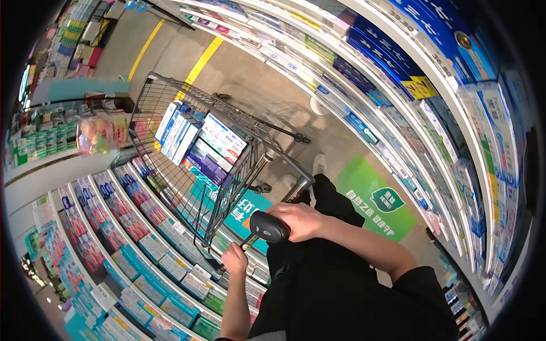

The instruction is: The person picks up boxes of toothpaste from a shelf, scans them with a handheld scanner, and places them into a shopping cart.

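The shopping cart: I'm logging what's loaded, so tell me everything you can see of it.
The shopping cart is dark wire mesh on a metal frame, standing upright in the aisle between stocked shelves. Several boxes, white, blue and purple, stand packed in its basket. The left hand grips its handle bar; the right hand, holding a black handheld scanner, is at the handle too. One wheel shows near the floor.
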The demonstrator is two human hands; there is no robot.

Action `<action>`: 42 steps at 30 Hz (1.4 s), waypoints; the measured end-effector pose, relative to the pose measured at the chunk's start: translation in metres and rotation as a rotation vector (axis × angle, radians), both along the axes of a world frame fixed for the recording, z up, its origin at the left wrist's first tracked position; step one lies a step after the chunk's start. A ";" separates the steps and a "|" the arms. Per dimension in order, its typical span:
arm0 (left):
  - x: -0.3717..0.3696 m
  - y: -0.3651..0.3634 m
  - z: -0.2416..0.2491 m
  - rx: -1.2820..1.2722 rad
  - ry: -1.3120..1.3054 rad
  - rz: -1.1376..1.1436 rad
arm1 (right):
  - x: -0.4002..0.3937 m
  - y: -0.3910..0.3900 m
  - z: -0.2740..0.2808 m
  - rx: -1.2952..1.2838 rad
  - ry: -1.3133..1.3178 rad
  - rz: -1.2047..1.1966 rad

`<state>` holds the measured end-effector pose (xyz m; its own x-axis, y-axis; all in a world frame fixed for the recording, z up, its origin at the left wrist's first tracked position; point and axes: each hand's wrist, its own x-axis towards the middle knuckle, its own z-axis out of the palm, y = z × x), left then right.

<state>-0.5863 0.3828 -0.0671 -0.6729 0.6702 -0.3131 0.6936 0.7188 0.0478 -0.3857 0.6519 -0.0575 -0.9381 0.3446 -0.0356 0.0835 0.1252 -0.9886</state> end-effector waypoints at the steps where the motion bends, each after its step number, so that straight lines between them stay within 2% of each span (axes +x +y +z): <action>1: -0.003 0.001 0.000 -0.002 -0.007 0.009 | -0.004 0.001 -0.002 -0.001 0.000 0.008; 7: -0.024 0.001 -0.002 -0.039 0.048 -0.007 | -0.032 0.005 -0.004 0.005 0.053 0.040; 9: -0.035 -0.006 -0.006 -0.161 0.088 -0.153 | -0.038 0.000 -0.016 0.047 0.070 -0.007; 10: -0.040 -0.012 -0.015 -0.093 0.076 -0.099 | -0.041 0.000 -0.016 0.052 -0.037 0.070; 11: -0.045 -0.006 -0.016 0.010 0.046 -0.010 | -0.046 0.001 -0.011 0.076 -0.011 0.057; 12: -0.045 0.005 -0.009 0.099 0.060 -0.021 | -0.050 -0.001 -0.010 0.075 0.059 -0.013; 19: -0.112 0.013 -0.005 -0.009 0.077 -0.070 | -0.129 -0.025 -0.023 0.155 0.031 -0.153; 24: -0.143 0.022 -0.002 0.029 0.007 -0.092 | -0.157 -0.029 -0.009 0.210 -0.130 -0.190; 32: -0.180 0.034 0.006 0.028 -0.090 -0.067 | -0.197 -0.035 -0.009 0.314 -0.132 -0.332; 35: -0.192 0.032 0.005 0.056 -0.170 -0.057 | -0.203 -0.036 -0.002 0.306 -0.164 -0.351; 38: -0.191 0.039 0.014 -0.044 -0.384 0.088 | -0.195 -0.033 0.000 0.290 -0.201 -0.316; 39: -0.196 0.046 0.026 -0.103 -0.450 0.021 | -0.195 -0.031 0.002 0.287 -0.209 -0.302; 42: -0.217 0.064 0.047 0.033 -0.154 -0.266 | -0.196 -0.025 -0.005 0.288 -0.216 -0.247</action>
<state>-0.8033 0.4470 -0.0204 -0.4189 0.8278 -0.3732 0.8398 0.5095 0.1876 -0.5816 0.6273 -0.0623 -0.8081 0.5820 -0.0911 0.3462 0.3439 -0.8729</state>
